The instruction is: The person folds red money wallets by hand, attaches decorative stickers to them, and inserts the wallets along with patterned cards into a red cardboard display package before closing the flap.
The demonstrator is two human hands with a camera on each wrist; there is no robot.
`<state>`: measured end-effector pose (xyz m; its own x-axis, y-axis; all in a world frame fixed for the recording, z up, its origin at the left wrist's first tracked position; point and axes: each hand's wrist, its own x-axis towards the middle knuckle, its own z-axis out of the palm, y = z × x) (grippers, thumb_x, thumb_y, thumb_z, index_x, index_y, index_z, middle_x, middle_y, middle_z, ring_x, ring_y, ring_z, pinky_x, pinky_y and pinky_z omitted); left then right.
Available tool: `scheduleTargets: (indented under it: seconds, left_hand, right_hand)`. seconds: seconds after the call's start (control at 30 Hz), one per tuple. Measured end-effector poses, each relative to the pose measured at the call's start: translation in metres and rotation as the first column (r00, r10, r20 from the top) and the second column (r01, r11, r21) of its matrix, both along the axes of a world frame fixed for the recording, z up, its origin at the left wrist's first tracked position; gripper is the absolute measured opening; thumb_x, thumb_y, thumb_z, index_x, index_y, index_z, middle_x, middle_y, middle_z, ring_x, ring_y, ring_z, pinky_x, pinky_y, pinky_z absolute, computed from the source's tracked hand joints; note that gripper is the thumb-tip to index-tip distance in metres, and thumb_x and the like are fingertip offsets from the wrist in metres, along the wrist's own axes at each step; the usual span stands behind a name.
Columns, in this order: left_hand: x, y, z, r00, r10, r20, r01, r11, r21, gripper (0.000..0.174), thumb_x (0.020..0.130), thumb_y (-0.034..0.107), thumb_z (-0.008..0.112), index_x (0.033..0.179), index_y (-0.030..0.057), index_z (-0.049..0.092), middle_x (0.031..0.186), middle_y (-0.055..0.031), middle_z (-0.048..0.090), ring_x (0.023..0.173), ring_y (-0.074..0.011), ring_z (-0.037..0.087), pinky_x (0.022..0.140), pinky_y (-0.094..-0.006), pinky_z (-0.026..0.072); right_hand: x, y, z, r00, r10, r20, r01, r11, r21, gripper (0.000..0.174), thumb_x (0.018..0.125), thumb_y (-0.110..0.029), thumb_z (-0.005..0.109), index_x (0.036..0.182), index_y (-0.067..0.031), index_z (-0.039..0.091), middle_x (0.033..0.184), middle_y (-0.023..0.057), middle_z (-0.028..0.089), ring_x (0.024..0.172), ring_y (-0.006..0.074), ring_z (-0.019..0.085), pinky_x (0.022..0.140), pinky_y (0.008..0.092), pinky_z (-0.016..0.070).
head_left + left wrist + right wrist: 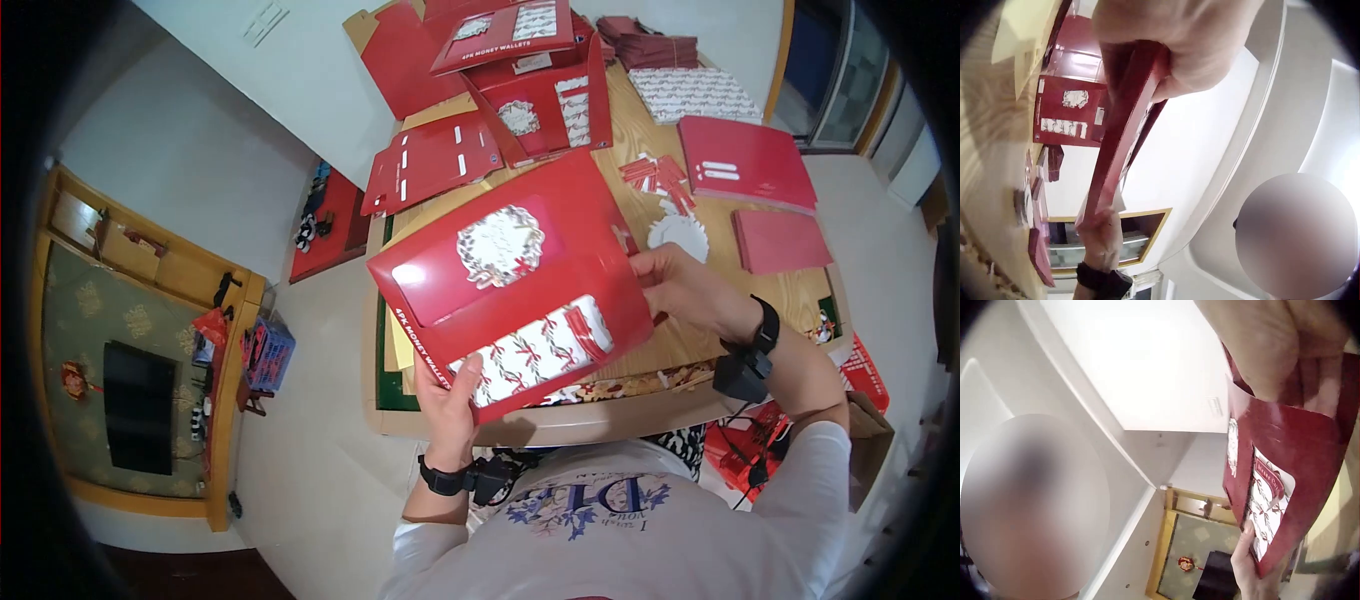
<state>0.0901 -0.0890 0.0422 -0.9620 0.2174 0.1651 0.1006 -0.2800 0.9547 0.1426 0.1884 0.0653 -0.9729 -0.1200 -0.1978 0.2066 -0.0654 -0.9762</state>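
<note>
A red cardboard sleeve marked "4PK MONEY WALLETS" (590, 255) is held tilted above the table. Its front carries a white wreath label (500, 246) and a panel of ribbon-patterned white card (535, 352). My left hand (450, 418) grips the lower left edge, thumb across the front. At the sleeve's right end is my right hand (690, 290). In the right wrist view, the fingers of that hand (1319, 384) reach into the opening and are partly hidden by the red card. The left wrist view shows the sleeve (1125, 125) edge-on, between both hands.
Behind stand red printed boxes (545, 120), with a flat red sleeve (430, 160) beside them. Stacks of red card (745, 165), patterned white card (695, 95), red-and-white labels (655, 175) and round white labels (678, 238) lie on the wooden table (625, 110).
</note>
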Motion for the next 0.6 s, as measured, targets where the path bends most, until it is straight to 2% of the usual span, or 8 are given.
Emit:
scheduleTargets:
  seconds: [0.03, 0.1, 0.13, 0.17, 0.27, 0.47, 0.57, 0.6]
  left_hand:
    - [-0.005, 0.004, 0.0, 1.0, 0.007, -0.011, -0.007, 0.999, 0.04, 0.05, 0.08, 0.002, 0.062, 0.125, 0.0007, 0.041, 0.113, -0.0101, 0.056, 0.098, -0.0173, 0.057, 0.086, -0.0302, 0.0447]
    - [-0.016, 0.013, 0.003, 0.996, 0.084, -0.025, -0.08, 0.986, 0.145, 0.047, 0.081, 0.003, 0.062, 0.124, 0.0007, 0.042, 0.112, -0.0102, 0.057, 0.097, -0.0174, 0.058, 0.085, -0.0303, 0.0461]
    - [-0.023, 0.017, 0.005, 0.992, 0.123, -0.032, -0.115, 0.973, 0.2, 0.045, 0.082, 0.004, 0.061, 0.123, 0.0006, 0.043, 0.112, -0.0102, 0.057, 0.096, -0.0175, 0.058, 0.084, -0.0304, 0.0468]
    - [-0.03, 0.02, 0.007, 0.988, 0.147, -0.051, -0.129, 0.957, 0.258, 0.042, 0.083, 0.005, 0.061, 0.121, 0.0008, 0.044, 0.112, -0.0107, 0.057, 0.096, -0.0177, 0.059, 0.082, -0.0312, 0.0482]
    - [-0.042, 0.021, 0.009, 0.98, 0.184, -0.073, -0.152, 0.937, 0.316, 0.041, 0.084, 0.004, 0.06, 0.122, 0.0012, 0.044, 0.112, -0.0108, 0.057, 0.097, -0.0182, 0.059, 0.081, -0.0316, 0.0495]
    - [-0.028, 0.034, 0.006, 0.988, 0.135, 0.069, -0.151, 0.912, 0.382, 0.048, 0.083, 0.003, 0.062, 0.125, 0.0023, 0.04, 0.112, -0.011, 0.055, 0.096, -0.018, 0.058, 0.082, -0.0314, 0.0495]
    - [-0.028, 0.037, 0.002, 0.982, 0.14, 0.128, -0.18, 0.896, 0.405, 0.045, 0.086, 0.005, 0.059, 0.126, 0.0025, 0.038, 0.115, -0.0113, 0.054, 0.099, -0.0196, 0.057, 0.083, -0.034, 0.0497]
    - [-0.027, 0.04, 0.003, 0.98, 0.146, 0.135, -0.19, 0.888, 0.42, 0.045, 0.086, 0.005, 0.058, 0.126, 0.0028, 0.038, 0.116, -0.0113, 0.053, 0.1, -0.0199, 0.057, 0.084, -0.0345, 0.0497]
  right_hand:
    - [-0.003, 0.0, 0.008, 1.0, -0.023, 0.002, 0.023, 0.999, 0.038, 0.014, 0.086, -0.01, 0.059, 0.098, -0.0017, 0.062, 0.087, 0.0022, 0.065, 0.072, 0.0079, 0.062, 0.063, 0.0224, 0.0502]
    - [-0.013, -0.007, 0.012, 0.881, -0.318, -0.351, 0.325, 0.945, -0.04, 0.014, 0.088, -0.01, 0.057, 0.099, -0.0028, 0.062, 0.089, 0.0023, 0.063, 0.076, 0.0082, 0.06, 0.065, 0.0223, 0.0494]
    - [-0.017, -0.01, 0.014, 0.741, -0.44, -0.508, 0.445, 0.888, -0.121, 0.014, 0.089, -0.01, 0.057, 0.1, -0.0034, 0.062, 0.089, 0.0023, 0.062, 0.078, 0.0083, 0.06, 0.066, 0.0223, 0.049]
    - [-0.013, -0.015, 0.017, 0.497, -0.381, -0.78, 0.712, 0.693, 0.115, 0.019, 0.086, -0.005, 0.055, 0.105, -0.0063, 0.061, 0.091, 0.0043, 0.058, 0.079, 0.0125, 0.058, 0.067, 0.0228, 0.0479]
    - [0.002, -0.029, 0.022, 0.473, 0.18, -0.862, 0.729, 0.471, 0.498, 0.035, 0.08, 0.001, 0.055, 0.113, -0.0106, 0.059, 0.089, 0.0066, 0.055, 0.074, 0.0172, 0.057, 0.064, 0.0256, 0.0483]
    - [-0.006, -0.055, 0.017, 0.757, 0.328, -0.565, 0.536, 0.182, 0.825, 0.059, 0.075, 0.0, 0.057, 0.13, -0.0168, 0.047, 0.089, 0.0096, 0.054, 0.076, 0.0229, 0.059, 0.061, 0.0297, 0.0489]
    - [-0.014, -0.049, 0.009, 0.756, 0.237, -0.61, 0.481, 0.43, 0.764, 0.061, 0.08, -0.002, 0.058, 0.135, -0.0176, 0.038, 0.094, 0.0089, 0.057, 0.085, 0.0209, 0.062, 0.066, 0.0277, 0.0501]
    - [-0.016, -0.05, 0.009, 0.75, -0.036, -0.66, 0.451, 0.757, 0.472, 0.059, 0.082, -0.004, 0.057, 0.136, -0.017, 0.036, 0.097, 0.0091, 0.057, 0.089, 0.0195, 0.061, 0.068, 0.0279, 0.0503]
